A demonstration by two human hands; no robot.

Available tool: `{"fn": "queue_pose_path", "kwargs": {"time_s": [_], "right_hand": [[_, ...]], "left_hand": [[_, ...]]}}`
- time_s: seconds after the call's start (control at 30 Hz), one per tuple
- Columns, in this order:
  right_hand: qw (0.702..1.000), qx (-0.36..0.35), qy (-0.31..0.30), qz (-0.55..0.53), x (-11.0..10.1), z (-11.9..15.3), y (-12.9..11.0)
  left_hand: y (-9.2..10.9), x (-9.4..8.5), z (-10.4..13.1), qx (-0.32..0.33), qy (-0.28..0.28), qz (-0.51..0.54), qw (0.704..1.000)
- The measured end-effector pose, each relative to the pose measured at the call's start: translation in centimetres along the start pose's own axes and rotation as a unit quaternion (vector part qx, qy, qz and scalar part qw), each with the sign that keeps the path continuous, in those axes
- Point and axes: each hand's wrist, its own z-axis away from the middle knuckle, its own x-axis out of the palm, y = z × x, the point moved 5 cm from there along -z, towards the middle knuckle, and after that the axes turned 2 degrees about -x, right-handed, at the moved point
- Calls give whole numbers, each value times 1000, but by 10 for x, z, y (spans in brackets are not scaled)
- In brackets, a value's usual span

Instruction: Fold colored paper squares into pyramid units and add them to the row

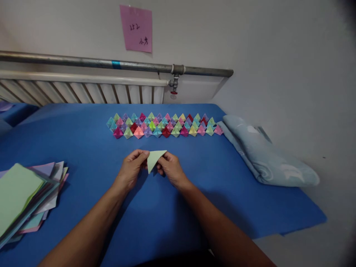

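Note:
A pale green sheet of paper (154, 158), folded into a triangle, is held up over the blue surface between my two hands. My left hand (132, 167) pinches its left corner between thumb and fingers. On the other side, my right hand (171, 169) grips the slanting right edge, its fingertips partly behind the paper. Just beyond the hands, several small folded paper pieces (157, 132) in many colours stand in close rows. Each has a pointed, boat-like shape.
A stack of coloured paper sheets (20, 193) lies at the left on the blue cover (91, 155). A folded light-blue blanket (261, 152) rests along the right edge by the wall. Behind are a radiator (83, 91), a metal pipe (69, 61) and a pink note (137, 29).

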Motion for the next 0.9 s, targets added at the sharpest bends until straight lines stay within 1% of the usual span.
{"fn": "queue_pose_path", "kwargs": {"time_s": [0.17,0.4,0.53,0.63,0.7,0.8,0.9], "right_hand": [[1000,-4,-20,-15,3,1,0],[999,-18,-20,-18,3,2,2],[999,-31,-10,2,2,2,4],[996,-73,13,51,-1,4,0],[983,-135,31,118,-3,7,-7],[945,-227,41,231,-3,13,-18],[907,-278,42,314,-2,15,-22]], "left_hand": [[-4,5,2,-42,-6,53,998],[-8,7,4,-46,-9,71,996],[-8,8,4,-49,-24,66,996],[-9,9,4,-59,-29,63,996],[-11,9,3,-69,-33,60,995],[-14,8,2,-81,-37,56,994],[-16,8,2,-84,-38,54,994]]}}
